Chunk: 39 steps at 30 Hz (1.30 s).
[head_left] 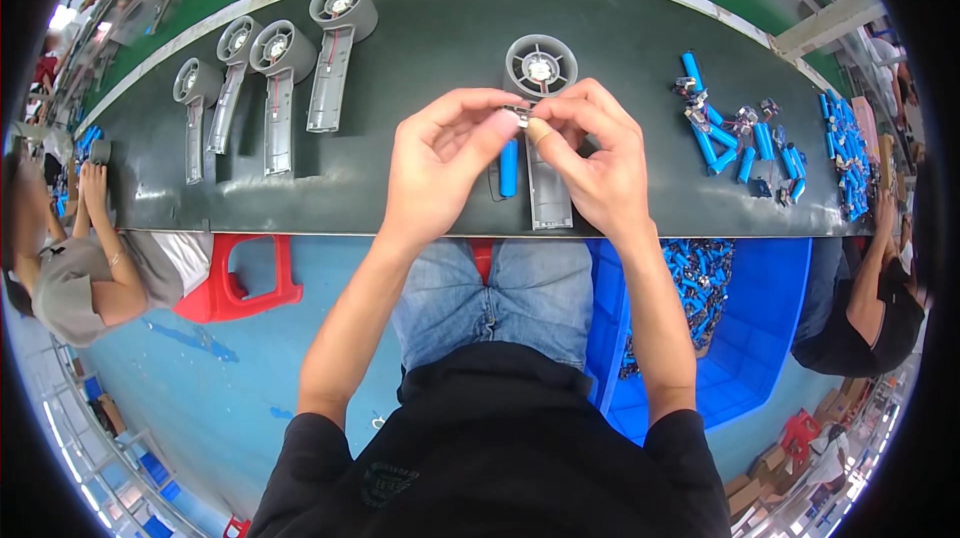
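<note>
Between the fingertips of my left hand (436,160) and my right hand (604,160) is a small circuit board (517,114), pinched from both sides. A blue cylindrical battery (509,170) shows just below the fingers, with a thin dark wire beside it; whether it hangs from the board or lies on the table I cannot tell. Behind and under my hands lies a grey handheld fan housing (550,200), its long hollow handle pointing toward me. The round fan head at its far end has a spoked grille. My fingers cover the upper part of the handle.
Several similar grey fan housings (279,123) lie at the left of the dark table (430,28). Blue batteries with boards (722,143) are scattered at the right, beside a larger pile (848,163). A blue bin (760,338) of such parts stands by my right leg. Co-workers sit on both sides.
</note>
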### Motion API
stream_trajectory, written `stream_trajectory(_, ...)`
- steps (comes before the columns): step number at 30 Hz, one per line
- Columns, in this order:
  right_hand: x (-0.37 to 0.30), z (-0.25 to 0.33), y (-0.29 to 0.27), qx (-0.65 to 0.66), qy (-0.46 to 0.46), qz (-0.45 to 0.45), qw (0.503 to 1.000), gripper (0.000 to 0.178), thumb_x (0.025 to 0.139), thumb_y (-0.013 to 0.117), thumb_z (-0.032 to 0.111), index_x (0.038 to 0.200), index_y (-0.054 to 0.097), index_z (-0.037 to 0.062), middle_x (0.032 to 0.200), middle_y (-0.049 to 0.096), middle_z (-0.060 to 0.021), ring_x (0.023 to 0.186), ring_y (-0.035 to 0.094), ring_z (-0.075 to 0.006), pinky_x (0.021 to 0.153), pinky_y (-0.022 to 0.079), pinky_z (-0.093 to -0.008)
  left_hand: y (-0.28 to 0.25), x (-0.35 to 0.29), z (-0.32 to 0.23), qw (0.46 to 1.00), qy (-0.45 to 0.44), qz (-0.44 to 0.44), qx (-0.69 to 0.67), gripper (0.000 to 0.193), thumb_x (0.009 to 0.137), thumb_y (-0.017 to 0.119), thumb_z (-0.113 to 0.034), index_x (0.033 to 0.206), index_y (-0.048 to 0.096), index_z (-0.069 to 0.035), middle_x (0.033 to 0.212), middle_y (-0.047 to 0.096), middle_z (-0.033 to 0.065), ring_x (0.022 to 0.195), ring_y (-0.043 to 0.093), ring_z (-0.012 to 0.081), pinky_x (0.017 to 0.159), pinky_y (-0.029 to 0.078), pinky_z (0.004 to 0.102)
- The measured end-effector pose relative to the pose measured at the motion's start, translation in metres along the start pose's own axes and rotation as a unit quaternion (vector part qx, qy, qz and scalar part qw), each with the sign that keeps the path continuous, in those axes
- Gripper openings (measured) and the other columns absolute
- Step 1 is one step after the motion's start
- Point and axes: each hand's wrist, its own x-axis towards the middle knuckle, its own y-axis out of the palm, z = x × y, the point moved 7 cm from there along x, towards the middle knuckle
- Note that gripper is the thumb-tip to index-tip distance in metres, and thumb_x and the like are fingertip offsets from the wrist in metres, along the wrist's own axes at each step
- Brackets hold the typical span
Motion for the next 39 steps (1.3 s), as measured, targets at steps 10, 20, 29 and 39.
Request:
stream_trajectory(10,-0.004,-0.002,0.003,0.035,0.046,0.012,0.998,0.007,0.085,0.069,0.001,0.092,0.07,-0.001,0.086,0.059,-0.0002,0.072,0.052,-0.0051,0.065,0.041,-0.0208,0.003,-0.001,-0.001,0.997,0.056,-0.039,-0.029,0.022,0.1,0.055,-0.006,0.12,0.06,0.003,0.111,0.071,0.0142,0.1,0.066,0.0152,0.091,0.051,0.0279)
stream_trajectory(20,-0.003,-0.009,0.003,0.088,0.055,-0.027,0.994,0.006,0.088,0.068,0.002,0.092,0.069,-0.002,0.087,0.06,0.0005,0.072,0.052,-0.0039,0.065,0.041,-0.0195,-0.003,-0.003,-0.007,0.988,0.127,0.038,0.082,0.025,0.089,0.064,0.006,0.114,0.067,0.006,0.117,0.069,0.0174,0.108,0.066,0.0203,0.094,0.052,0.0303)
stream_trajectory(29,-0.006,-0.003,0.007,0.07,0.025,-0.047,0.996,0.006,0.088,0.07,0.003,0.093,0.07,-0.0012,0.086,0.06,0.0001,0.071,0.052,-0.004,0.063,0.041,-0.0195,-0.009,-0.005,-0.001,0.998,0.058,0.003,0.016,0.024,0.088,0.064,0.011,0.111,0.065,0.007,0.118,0.067,0.0191,0.109,0.067,0.0245,0.096,0.055,0.0335)
stream_trajectory(39,-0.005,-0.003,0.006,0.057,0.02,-0.018,0.998,0.009,0.084,0.07,-0.001,0.093,0.07,-0.0016,0.084,0.059,-0.0008,0.07,0.052,-0.0054,0.063,0.041,-0.0204,-0.005,-0.005,0.001,0.997,0.06,-0.011,0.042,0.022,0.094,0.062,0.002,0.115,0.068,0.006,0.119,0.067,0.0188,0.107,0.066,0.0222,0.094,0.054,0.032)
